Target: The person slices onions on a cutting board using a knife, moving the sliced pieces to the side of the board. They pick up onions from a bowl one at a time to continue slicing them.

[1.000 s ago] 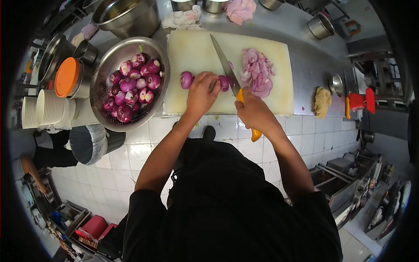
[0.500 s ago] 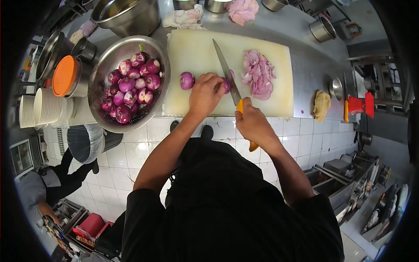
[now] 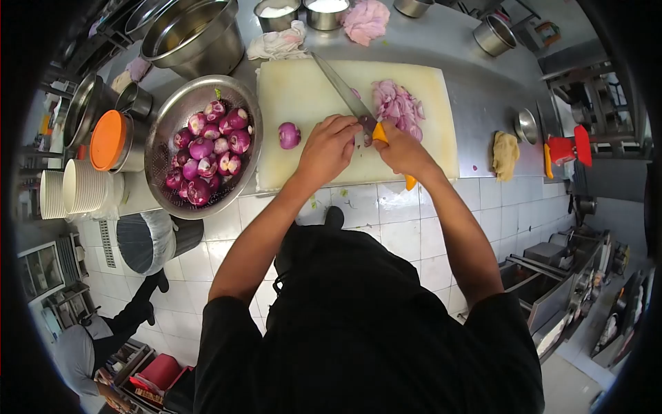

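Note:
My right hand (image 3: pixel 402 150) is closed round the yellow handle of a large knife (image 3: pixel 347 91). Its blade slants up and left over the white cutting board (image 3: pixel 289 83). Just left of the blade, my left hand (image 3: pixel 327 150) has curled fingers pressed on a red onion piece, now mostly hidden by the fingers and blade. A peeled red onion (image 3: pixel 289 135) sits on the board left of that hand. Sliced onion (image 3: pixel 398 107) lies heaped right of the blade, and a small purple bit shows behind it.
A steel colander (image 3: pixel 160 110) of red onions stands left of the board, overlapping the counter edge. Behind are a large pot (image 3: pixel 196 41), a white cloth (image 3: pixel 277 43) and a pink cloth (image 3: pixel 367 22). A yellowish cloth (image 3: pixel 505 156) lies right. Another person (image 3: pixel 76 355) is at lower left.
The knife has tilted further left, its blade now close against my left fingertips. The onion piece is more hidden than before. The whole view has shifted slightly.

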Available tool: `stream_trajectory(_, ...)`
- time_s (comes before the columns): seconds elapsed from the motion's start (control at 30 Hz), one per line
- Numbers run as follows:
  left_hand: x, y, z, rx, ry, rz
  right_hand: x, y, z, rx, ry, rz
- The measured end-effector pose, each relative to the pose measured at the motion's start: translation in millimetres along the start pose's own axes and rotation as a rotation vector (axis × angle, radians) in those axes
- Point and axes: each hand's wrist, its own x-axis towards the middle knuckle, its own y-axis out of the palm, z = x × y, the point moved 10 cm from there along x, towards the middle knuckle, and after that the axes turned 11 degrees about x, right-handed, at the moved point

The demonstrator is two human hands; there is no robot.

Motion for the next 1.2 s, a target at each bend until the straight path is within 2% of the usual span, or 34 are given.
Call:
stream_trajectory(0.03, 3.6, 4.9, -4.8, 0.026, 0.083, 0.069, 0.0, -2.0, 0.3, -0.044, -0.032, -0.011)
stream_trajectory(0.13, 6.6, 14.2, 7.2, 0.038, 0.058, 0.322, -0.5, -5.0, 2.4, -0.049, -0.043, -0.022)
stream_trajectory(0.23, 0.3, 7.8, 32.9, 0.173, -0.227, 0.410, -12.0, -4.8, 11.2, -0.022, -0.052, -0.006)
stream_trajectory(0.33, -20.1, 3.7, 58.8, -0.106, -0.582, 0.235, -34.6, 8.8, 13.9, 0.174, 0.067, 0.056)
stream_trajectory(0.43, -45.8, 26.9, 77.1, -0.358, -0.849, 0.123, -57.9, 17.5, 22.6, 0.210, 0.100, 0.070)
stream_trajectory(0.57, -53.3, 34.2, 75.4, -0.361, -0.842, -0.029, -88.2, 17.8, 30.1, 0.134, 0.185, 0.131)
stream_trajectory(0.63, -53.5, 32.4, 72.1, -0.386, -0.838, -0.073, -98.8, 19.4, 24.4, 0.086, 0.151, 0.119)
stream_trajectory(0.77, -48.5, 23.5, 61.6, -0.363, -0.827, -0.101, -115.6, 18.0, 24.9, 0.088, 0.210, 0.150)
stream_trajectory(0.83, -48.6, 22.8, 60.2, -0.365, -0.818, -0.123, -114.5, 22.5, 19.2, 0.073, 0.168, 0.121)
stream_trajectory(1.03, -49.7, 22.1, 60.3, -0.332, -0.800, -0.138, -63.3, 48.7, 3.6, 0.054, -0.038, -0.045)
stream_trajectory(1.13, -45.5, 20.4, 56.2, -0.258, -0.665, -0.187, -20.2, 49.4, 16.3, 0.046, -0.104, -0.087)
stream_trajectory(1.2, -50.8, 18.7, 66.3, -0.329, -0.787, -0.224, -11.7, 45.5, 22.7, 0.037, -0.113, -0.100)
